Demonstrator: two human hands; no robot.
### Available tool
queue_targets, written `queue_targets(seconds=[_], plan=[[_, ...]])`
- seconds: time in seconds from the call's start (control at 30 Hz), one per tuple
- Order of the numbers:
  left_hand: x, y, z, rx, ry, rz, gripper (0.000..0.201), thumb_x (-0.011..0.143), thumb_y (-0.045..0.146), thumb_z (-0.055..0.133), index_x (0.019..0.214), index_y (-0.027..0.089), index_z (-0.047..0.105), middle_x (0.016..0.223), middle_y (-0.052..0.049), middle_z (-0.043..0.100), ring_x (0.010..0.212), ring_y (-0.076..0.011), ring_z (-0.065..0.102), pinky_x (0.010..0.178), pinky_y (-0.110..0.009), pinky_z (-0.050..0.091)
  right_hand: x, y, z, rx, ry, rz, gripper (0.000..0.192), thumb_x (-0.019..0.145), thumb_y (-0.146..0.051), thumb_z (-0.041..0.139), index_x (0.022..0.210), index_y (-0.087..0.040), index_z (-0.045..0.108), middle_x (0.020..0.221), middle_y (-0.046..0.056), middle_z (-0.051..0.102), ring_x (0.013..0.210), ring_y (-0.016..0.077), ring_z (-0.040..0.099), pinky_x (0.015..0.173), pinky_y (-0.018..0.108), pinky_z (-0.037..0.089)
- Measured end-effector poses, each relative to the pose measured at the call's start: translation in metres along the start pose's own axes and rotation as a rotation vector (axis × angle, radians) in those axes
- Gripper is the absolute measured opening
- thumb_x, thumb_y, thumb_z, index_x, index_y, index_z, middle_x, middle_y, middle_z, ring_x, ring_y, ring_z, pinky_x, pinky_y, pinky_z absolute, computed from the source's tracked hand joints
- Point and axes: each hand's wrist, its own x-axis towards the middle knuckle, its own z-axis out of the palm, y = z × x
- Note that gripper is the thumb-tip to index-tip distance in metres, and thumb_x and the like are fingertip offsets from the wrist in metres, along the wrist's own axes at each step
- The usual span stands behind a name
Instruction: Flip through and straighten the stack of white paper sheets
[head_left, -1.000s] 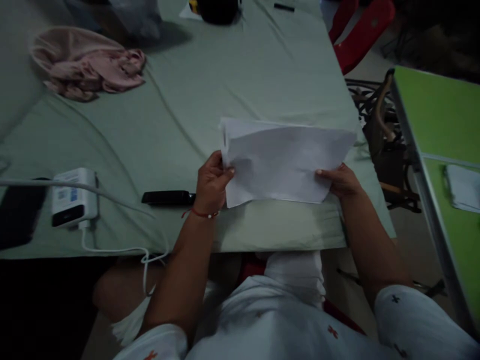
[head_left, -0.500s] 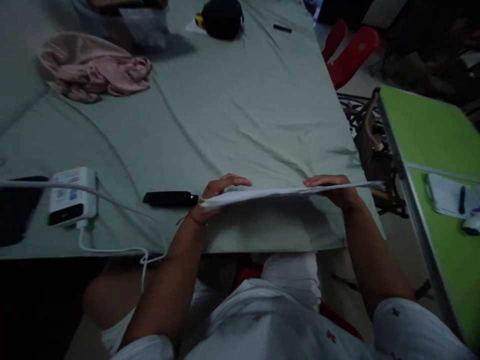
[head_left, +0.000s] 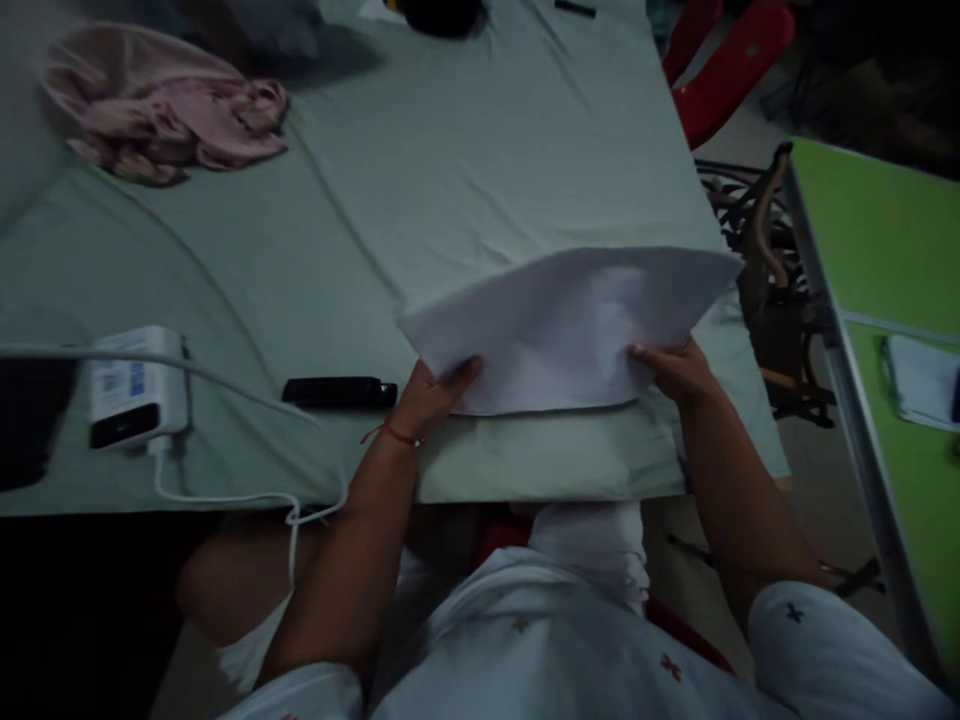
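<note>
paper sheets (head_left: 570,325) held above near desk (head_left: 465,170) edge; left hand (head_left: 435,395) and right hand (head_left: 675,368) fingers pinch lower corners. loose pinch risks sheets sagging, sliding apart.

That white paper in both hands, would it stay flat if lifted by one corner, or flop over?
Probably flop: the white paper already bows between the left hand and right hand, with its far edge curving. It looks thin and light, so a draught could likely shift it. On the smooth green tablecloth it would probably slide easily when pushed.
</note>
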Motion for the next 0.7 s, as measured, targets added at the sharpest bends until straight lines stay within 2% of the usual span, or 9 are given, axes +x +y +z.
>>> queue_targets(seconds=[0.07, 0.2, 0.3, 0.4, 0.5, 0.6, 0.7], plan=[[0.002, -0.008, -0.001, -0.008, 0.097, -0.073, 0.046, 0.076, 0.061, 0.086, 0.089, 0.017, 0.081, 0.083, -0.008, 0.077, 0.082, -0.025, 0.07, 0.073, -0.037, 0.062, 0.0, 0.004, 0.007, -0.012, -0.051, 0.076, 0.058, 0.055, -0.056, 0.099, 0.098, -0.025, 0.075, 0.099, 0.006, 0.08, 0.094, 0.0256, 0.075, 0.084, 0.04, 0.065], [0.003, -0.011, -0.004, -0.005, 0.102, -0.142, 0.048, 0.075, 0.063, 0.086, 0.084, 0.016, 0.079, 0.074, -0.006, 0.074, 0.07, -0.0211, 0.066, 0.061, -0.031, 0.058, -0.001, 0.01, 0.016, -0.111, -0.037, 0.142, 0.05, 0.067, -0.06, 0.092, 0.097, -0.023, 0.075, 0.098, 0.008, 0.081, 0.087, 0.0244, 0.074, 0.077, 0.037, 0.064], [0.0, 0.002, -0.004, 0.02, 0.049, -0.133, 0.052, 0.078, 0.068, 0.083, 0.086, 0.016, 0.079, 0.077, -0.007, 0.076, 0.075, -0.0228, 0.07, 0.066, -0.032, 0.06, -0.004, 0.013, 0.013, -0.127, -0.025, 0.129, 0.051, 0.066, -0.058, 0.092, 0.1, -0.024, 0.075, 0.101, 0.005, 0.081, 0.088, 0.0232, 0.074, 0.078, 0.035, 0.063], [-0.002, 0.016, -0.001, 0.045, -0.043, -0.141, 0.063, 0.077, 0.075, 0.079, 0.094, 0.015, 0.08, 0.09, -0.013, 0.08, 0.093, -0.0312, 0.074, 0.078, -0.039, 0.064, -0.008, 0.013, 0.003, -0.099, -0.025, 0.156, 0.055, 0.061, -0.054, 0.095, 0.101, -0.023, 0.075, 0.099, 0.004, 0.081, 0.084, 0.0215, 0.072, 0.075, 0.033, 0.062], [-0.002, 0.019, 0.001, 0.009, -0.02, -0.182, 0.071, 0.073, 0.079, 0.079, 0.099, 0.013, 0.08, 0.099, -0.016, 0.082, 0.096, -0.034, 0.075, 0.08, -0.043, 0.065, -0.01, 0.013, -0.004, -0.088, -0.073, 0.181, 0.055, 0.058, -0.048, 0.098, 0.1, -0.021, 0.075, 0.094, 0.003, 0.08, 0.08, 0.0208, 0.071, 0.07, 0.032, 0.06], [-0.003, 0.014, 0.002, -0.051, 0.023, -0.207, 0.067, 0.068, 0.071, 0.087, 0.102, 0.014, 0.08, 0.104, -0.016, 0.083, 0.092, -0.0318, 0.076, 0.076, -0.041, 0.066, -0.009, 0.014, -0.006, -0.075, -0.106, 0.171, 0.054, 0.055, -0.045, 0.1, 0.096, -0.021, 0.075, 0.087, 0.002, 0.078, 0.075, 0.0206, 0.07, 0.066, 0.031, 0.059], [-0.004, 0.011, 0.002, -0.09, -0.028, -0.214, 0.058, 0.065, 0.058, 0.095, 0.101, 0.015, 0.08, 0.104, -0.014, 0.083, 0.091, -0.031, 0.077, 0.077, -0.041, 0.065, -0.008, 0.015, -0.005, -0.016, -0.089, 0.176, 0.051, 0.056, -0.05, 0.099, 0.091, -0.021, 0.075, 0.082, 0.002, 0.076, 0.068, 0.0194, 0.068, 0.061, 0.031, 0.058]])
